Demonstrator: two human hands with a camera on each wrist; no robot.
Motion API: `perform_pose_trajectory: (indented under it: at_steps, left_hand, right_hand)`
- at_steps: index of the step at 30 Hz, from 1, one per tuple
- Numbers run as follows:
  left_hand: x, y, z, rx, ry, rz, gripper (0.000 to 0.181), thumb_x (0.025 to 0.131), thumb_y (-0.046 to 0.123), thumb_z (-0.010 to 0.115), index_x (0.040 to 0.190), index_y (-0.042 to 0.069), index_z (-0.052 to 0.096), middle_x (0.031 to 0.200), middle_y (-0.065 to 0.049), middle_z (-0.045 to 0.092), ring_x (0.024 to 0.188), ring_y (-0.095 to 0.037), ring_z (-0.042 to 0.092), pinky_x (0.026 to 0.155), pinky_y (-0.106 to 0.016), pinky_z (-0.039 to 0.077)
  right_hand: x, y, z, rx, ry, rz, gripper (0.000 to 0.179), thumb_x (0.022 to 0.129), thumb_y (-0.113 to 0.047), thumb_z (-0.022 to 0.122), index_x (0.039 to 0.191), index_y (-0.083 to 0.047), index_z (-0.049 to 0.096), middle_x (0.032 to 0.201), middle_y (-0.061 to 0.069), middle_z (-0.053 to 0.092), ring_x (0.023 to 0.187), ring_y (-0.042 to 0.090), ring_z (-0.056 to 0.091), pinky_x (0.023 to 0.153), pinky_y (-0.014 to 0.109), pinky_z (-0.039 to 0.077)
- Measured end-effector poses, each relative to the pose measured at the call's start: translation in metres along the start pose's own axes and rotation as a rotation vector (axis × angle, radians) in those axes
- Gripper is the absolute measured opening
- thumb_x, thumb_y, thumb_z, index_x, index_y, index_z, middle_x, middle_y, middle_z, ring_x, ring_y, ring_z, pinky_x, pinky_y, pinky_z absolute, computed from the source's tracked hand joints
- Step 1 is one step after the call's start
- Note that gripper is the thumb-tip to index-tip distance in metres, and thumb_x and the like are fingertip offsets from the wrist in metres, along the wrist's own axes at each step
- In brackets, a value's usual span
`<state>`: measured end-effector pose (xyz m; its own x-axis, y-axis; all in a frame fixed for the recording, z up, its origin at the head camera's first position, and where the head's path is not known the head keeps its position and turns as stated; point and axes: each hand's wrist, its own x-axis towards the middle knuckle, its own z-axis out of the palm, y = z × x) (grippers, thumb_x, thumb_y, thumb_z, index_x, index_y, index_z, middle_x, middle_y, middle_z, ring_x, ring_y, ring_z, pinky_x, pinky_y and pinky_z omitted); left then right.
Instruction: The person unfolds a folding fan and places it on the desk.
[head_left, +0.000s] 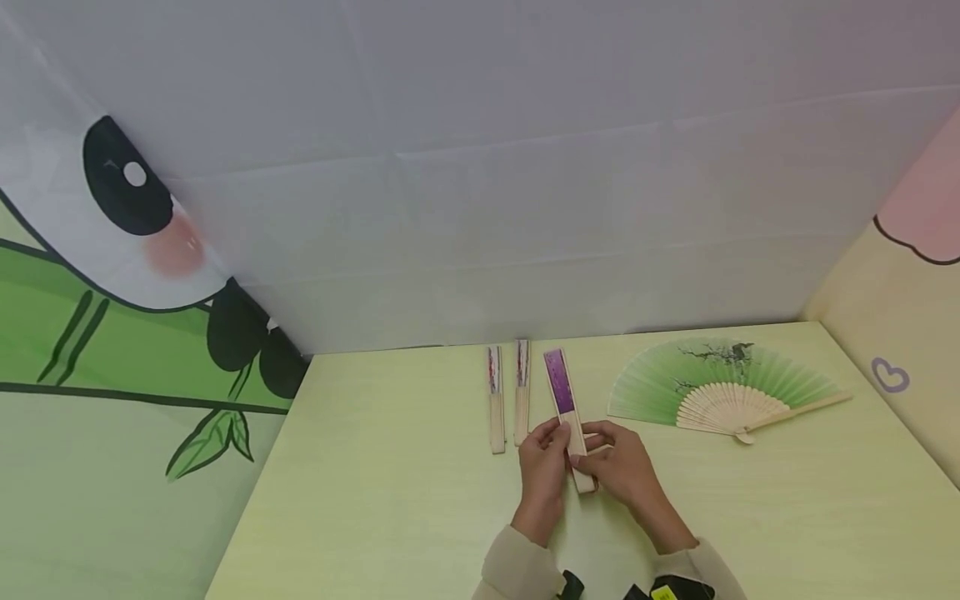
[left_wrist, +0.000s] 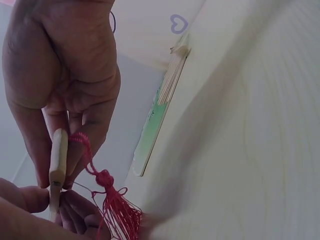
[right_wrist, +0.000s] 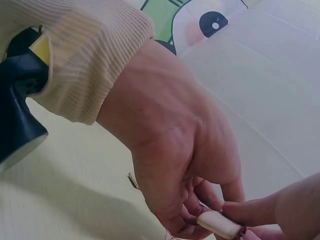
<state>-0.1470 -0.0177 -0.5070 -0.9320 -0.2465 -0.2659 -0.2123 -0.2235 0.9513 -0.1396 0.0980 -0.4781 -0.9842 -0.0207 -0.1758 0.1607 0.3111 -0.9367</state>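
Note:
A folded fan (head_left: 560,383) with purple cloth and pale wooden ribs is held between both hands, clear in the head view. My left hand (head_left: 542,477) pinches its ribs from the left, thumb on top. From the right, my right hand (head_left: 624,468) pinches the lower ribs near the pivot end. A red tassel (left_wrist: 119,212) hangs from that end in the left wrist view. Left of the hands lie two folded fans, one (head_left: 496,408) further left and one (head_left: 522,392) closer, both with patterned cloth. The right wrist view shows the fan's pale end (right_wrist: 220,225) between the fingers.
An open green fan (head_left: 652,383) with a dark branch print lies on the table (head_left: 360,483) to the right. A grey-white sheet (head_left: 540,208) rises behind the table. Printed panels (head_left: 67,467) stand at both sides.

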Motion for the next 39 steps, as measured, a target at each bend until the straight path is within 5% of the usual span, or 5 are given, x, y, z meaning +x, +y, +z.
perform_pose_trajectory:
  at_steps: [12,20,39]
  left_hand:
    - [-0.006,-0.003,-0.007,0.01,-0.079,-0.005,0.029,0.103,0.008,0.067,0.127,-0.009,0.068,0.095,-0.001,0.068,0.08,-0.007,0.057,0.066,-0.018,0.05]
    - [-0.012,-0.005,-0.008,0.05,-0.108,0.028,0.028,0.102,0.007,0.067,0.126,-0.008,0.07,0.096,-0.003,0.067,0.078,-0.008,0.055,0.065,-0.018,0.049]
    - [-0.016,-0.005,-0.006,-0.041,-0.031,0.001,0.037,0.104,0.006,0.063,0.136,-0.013,0.062,0.109,-0.01,0.062,0.072,-0.008,0.06,0.061,-0.02,0.053]
  right_hand:
    - [0.001,0.004,-0.002,0.078,0.017,0.037,0.033,0.102,-0.008,0.066,0.131,0.009,0.066,0.105,0.016,0.07,0.078,0.016,0.067,0.062,0.034,0.061]
    - [0.001,0.009,-0.005,0.164,0.014,0.049,0.03,0.103,-0.004,0.066,0.129,0.011,0.065,0.106,0.017,0.068,0.082,0.017,0.069,0.064,0.038,0.065]
    - [0.003,0.011,-0.012,0.244,0.023,0.094,0.042,0.104,-0.003,0.064,0.142,0.01,0.054,0.102,0.013,0.066,0.08,0.015,0.065,0.062,0.035,0.064]
